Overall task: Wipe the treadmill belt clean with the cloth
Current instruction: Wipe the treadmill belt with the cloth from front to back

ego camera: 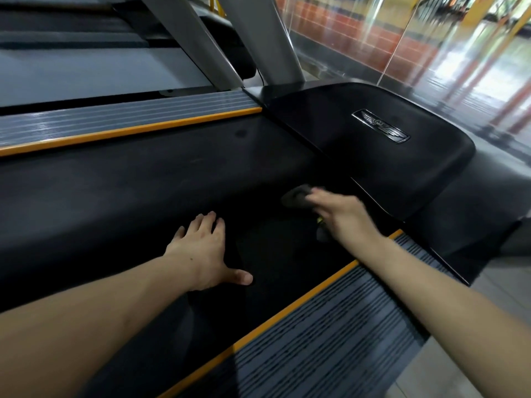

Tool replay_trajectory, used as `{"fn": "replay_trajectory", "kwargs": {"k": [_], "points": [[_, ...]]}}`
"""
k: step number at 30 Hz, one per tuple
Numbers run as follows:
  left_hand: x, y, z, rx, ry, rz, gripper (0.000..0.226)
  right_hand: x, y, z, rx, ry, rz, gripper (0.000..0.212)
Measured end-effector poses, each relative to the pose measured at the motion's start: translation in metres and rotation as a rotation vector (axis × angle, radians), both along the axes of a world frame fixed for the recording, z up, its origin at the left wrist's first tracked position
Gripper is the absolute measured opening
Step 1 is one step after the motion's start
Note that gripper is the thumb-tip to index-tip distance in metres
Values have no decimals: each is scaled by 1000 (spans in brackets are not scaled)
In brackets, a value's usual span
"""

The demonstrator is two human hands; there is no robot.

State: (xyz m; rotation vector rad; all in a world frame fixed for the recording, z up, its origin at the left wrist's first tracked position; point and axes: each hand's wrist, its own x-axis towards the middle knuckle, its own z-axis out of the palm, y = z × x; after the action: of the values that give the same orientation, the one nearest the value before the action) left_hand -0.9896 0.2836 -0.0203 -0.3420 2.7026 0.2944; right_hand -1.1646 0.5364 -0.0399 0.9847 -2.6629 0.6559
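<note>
Now the right hand (339, 216) grips the dark cloth (296, 198) against the belt (115, 179) near its front edge by the motor cover (373, 156), while the left hand (204, 251) lies flat, fingers spread, probably bracing the reach.

matt black belt (143, 182), glossy plastic cover (359, 156)

The wide black rubber treadmill belt (120, 179) is lying between two ribbed grey side rails (330, 334), each edged with an orange strip. The glossy black plastic motor cover (373, 156) is sitting at the belt's far end. On the belt, the left hand (205, 254) is resting flat, nearer than the right hand (342, 214), which is gripping a dark crumpled cloth (296, 198) just before the cover.
</note>
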Motion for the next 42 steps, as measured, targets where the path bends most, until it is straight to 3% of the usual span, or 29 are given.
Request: {"fn": "replay_trajectory", "kwargs": {"k": [2,4,10,14,17,22,24,28,30,32,36,38,42], "points": [[-1,0,-1,2,-3,1,140,-24,15,6,-99,-91,-211,35],[-1,-1,-2,8,0,5,140,-28,18,2,-58,-98,-306,37],[-1,-2,-4,4,-4,-3,141,-6,23,6,267,7,-429,47],[-3,-1,-2,0,-22,-3,141,-12,35,2,237,89,-340,42],[-2,0,0,5,-26,10,140,-29,37,3,278,124,-395,41],[-2,2,0,-5,-31,11,139,-11,16,8,223,-23,-508,38],[-2,2,-1,-13,-30,13,140,17,-4,11,169,-95,-409,36],[-1,2,-6,-40,-15,2,141,101,-44,3,153,-92,0,40],[-1,2,-8,-36,-14,3,140,94,-36,5,161,-123,80,41],[-1,0,-8,-34,-15,9,141,49,-16,7,206,-82,-12,40],[-1,-1,-8,-13,-13,18,141,-19,41,7,268,31,-416,35],[0,0,-7,-5,1,25,141,-15,39,2,310,51,-473,33],[2,1,-7,-9,18,24,139,27,5,15,268,-89,-448,33]]}}
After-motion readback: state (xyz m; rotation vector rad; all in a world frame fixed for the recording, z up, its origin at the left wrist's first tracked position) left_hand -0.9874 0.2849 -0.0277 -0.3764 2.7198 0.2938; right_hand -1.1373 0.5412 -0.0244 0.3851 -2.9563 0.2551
